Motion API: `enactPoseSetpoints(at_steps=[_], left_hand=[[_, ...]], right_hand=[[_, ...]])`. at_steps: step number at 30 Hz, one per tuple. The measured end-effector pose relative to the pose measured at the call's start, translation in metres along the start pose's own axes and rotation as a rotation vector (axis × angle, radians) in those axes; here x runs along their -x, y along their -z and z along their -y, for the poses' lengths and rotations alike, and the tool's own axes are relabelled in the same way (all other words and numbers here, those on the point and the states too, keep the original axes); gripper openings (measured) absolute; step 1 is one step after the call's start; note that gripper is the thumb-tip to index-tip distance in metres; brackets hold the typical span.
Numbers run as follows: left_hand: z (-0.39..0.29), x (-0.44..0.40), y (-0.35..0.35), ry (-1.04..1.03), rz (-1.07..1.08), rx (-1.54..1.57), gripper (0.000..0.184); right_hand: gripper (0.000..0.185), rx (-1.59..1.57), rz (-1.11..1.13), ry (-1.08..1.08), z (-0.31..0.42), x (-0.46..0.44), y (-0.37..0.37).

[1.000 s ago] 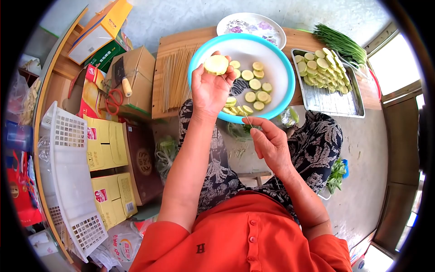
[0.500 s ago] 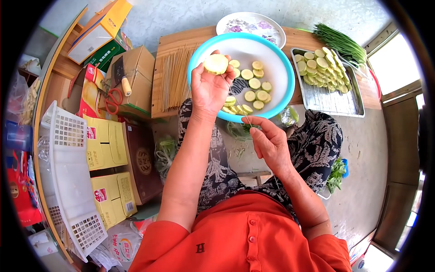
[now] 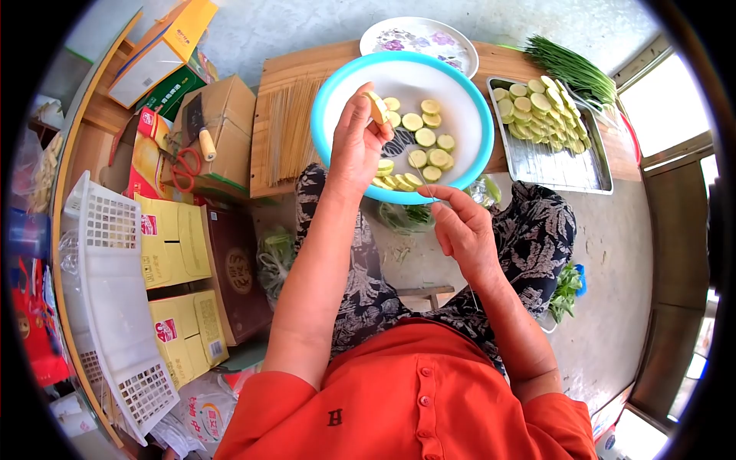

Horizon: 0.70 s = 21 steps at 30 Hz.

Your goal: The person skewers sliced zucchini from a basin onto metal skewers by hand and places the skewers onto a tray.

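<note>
My left hand [image 3: 355,149] is raised over the left side of the basin, pinching a round zucchini slice [image 3: 376,109] that is turned nearly edge-on. Lower and to the right, my right hand [image 3: 464,226] grips a thin bamboo skewer [image 3: 425,188] between thumb and fingers. The skewer slants up toward my left hand; whether its tip touches the slice is too fine to tell. Beneath both hands is a white basin with a turquoise rim [image 3: 487,146], holding several loose zucchini slices [image 3: 425,137].
Bare skewers [image 3: 287,130] lie on the wooden table [image 3: 337,65], left of the basin. A metal tray [image 3: 548,170] at right carries piled zucchini slices [image 3: 540,111], with green chives [image 3: 571,69] behind. A floral plate [image 3: 418,37] sits at the back. Boxes [image 3: 175,238] and scissors [image 3: 184,169] are left.
My left hand has rotated, so the slice that showed its broad face is now nearly edge-on. My right hand has shifted slightly and still grips the skewer.
</note>
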<state>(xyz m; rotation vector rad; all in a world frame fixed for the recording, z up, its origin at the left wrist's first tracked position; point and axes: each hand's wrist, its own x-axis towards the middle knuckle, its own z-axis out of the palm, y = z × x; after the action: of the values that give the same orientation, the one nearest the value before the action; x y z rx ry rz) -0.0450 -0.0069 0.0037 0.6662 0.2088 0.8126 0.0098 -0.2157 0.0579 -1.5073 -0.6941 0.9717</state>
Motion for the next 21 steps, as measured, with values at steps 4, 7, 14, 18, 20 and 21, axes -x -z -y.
enactPoseSetpoints(at_steps=[4, 7, 14, 18, 20, 21], left_hand=[[0.001, 0.0, -0.005, -0.02, 0.059, -0.171, 0.061], [0.0, 0.001, -0.003, 0.017, 0.077, -0.195, 0.062], [-0.004, 0.001, -0.005, 0.09, 0.112, -0.144, 0.056], [-0.002, 0.001, -0.005, 0.059, 0.149, -0.094, 0.06], [0.0, -0.002, -0.001, 0.058, 0.17, -0.078, 0.062], [0.002, -0.003, 0.001, 0.054, 0.185, -0.045, 0.063]], right_hand=[[0.027, -0.112, -0.011, -0.024, 0.0, -0.002, 0.008], [0.026, -0.201, -0.011, -0.055, -0.004, -0.003, 0.017], [0.027, -0.306, 0.077, -0.062, 0.003, 0.001, 0.027], [0.028, -0.28, 0.078, -0.086, 0.007, 0.003, 0.03], [0.027, -0.299, 0.108, -0.06, 0.004, 0.003, 0.031], [0.027, -0.302, 0.109, -0.062, 0.003, 0.003, 0.03]])
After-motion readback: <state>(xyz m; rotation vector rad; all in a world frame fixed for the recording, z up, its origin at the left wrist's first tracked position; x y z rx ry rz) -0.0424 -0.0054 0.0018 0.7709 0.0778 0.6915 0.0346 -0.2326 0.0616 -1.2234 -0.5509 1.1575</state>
